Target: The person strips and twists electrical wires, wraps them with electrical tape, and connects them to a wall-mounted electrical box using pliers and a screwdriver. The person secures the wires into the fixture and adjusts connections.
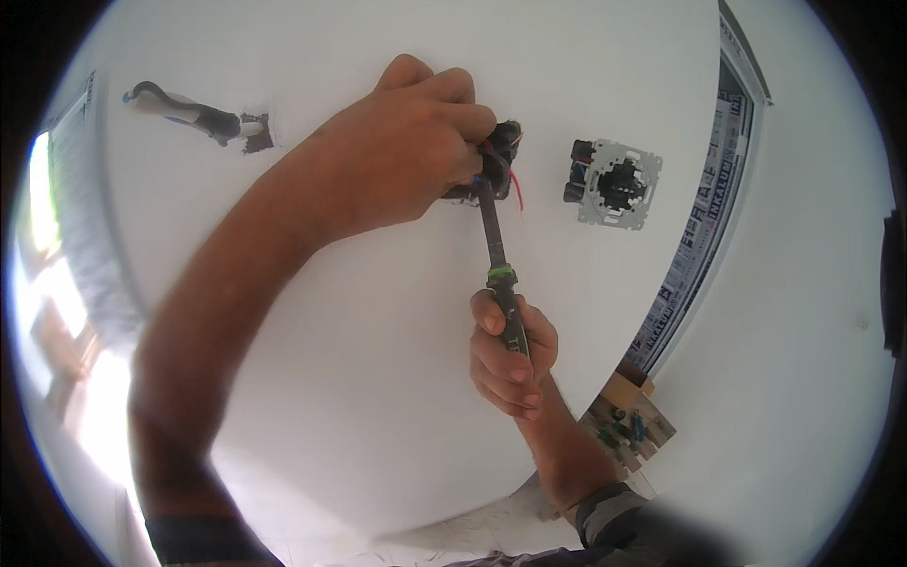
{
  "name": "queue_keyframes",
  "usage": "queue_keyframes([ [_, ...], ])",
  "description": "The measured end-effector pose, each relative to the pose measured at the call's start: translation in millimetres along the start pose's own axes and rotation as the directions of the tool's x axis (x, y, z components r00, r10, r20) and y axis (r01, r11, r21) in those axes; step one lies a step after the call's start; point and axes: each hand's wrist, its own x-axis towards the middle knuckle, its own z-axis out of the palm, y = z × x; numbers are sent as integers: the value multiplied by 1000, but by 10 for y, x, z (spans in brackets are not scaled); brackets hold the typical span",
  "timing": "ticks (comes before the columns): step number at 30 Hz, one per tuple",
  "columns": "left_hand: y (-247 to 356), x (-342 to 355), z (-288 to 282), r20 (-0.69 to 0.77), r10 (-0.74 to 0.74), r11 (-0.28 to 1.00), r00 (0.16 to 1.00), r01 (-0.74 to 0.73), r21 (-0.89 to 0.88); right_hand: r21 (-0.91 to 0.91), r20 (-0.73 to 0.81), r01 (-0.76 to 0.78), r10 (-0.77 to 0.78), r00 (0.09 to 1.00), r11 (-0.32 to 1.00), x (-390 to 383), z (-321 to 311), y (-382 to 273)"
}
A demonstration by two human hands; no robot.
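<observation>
A white wall [378,378] fills nearly the whole view, curving toward a window frame [704,227] at the far right that is covered in printed protective film. The left hand [402,156] comes in on a long bare forearm from the lower left and is closed around a dark socket insert [504,142] at an opening in the wall, its fingers curled tight over the insert and its wires. Below it, the right hand [510,354] is wrapped around the handle of a screwdriver [498,260], thumb lying along the grip; the dark shaft runs up and slightly left until its tip meets the insert just under the left hand's fingers. To the right of that, apart from both hands, 1 grey socket mechanism [616,184] with a metal mounting frame hangs out of the wall. Far left, cables [184,111] stick out of another small wall opening [255,134]. A thin red wire [518,189] dangles just below the insert.
</observation>
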Motion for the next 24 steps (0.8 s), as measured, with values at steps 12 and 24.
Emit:
queue_keyframes([
  [12,1,-13,19,-12,-36,999,999,36,14,-723,-537,-683,-535,652,-107,-62,1082,-311],
  [24,-1,5,126,-6,-29,998,1000,29,54,-278,-359,-686,-590,723,-672,207,1391,-332],
])
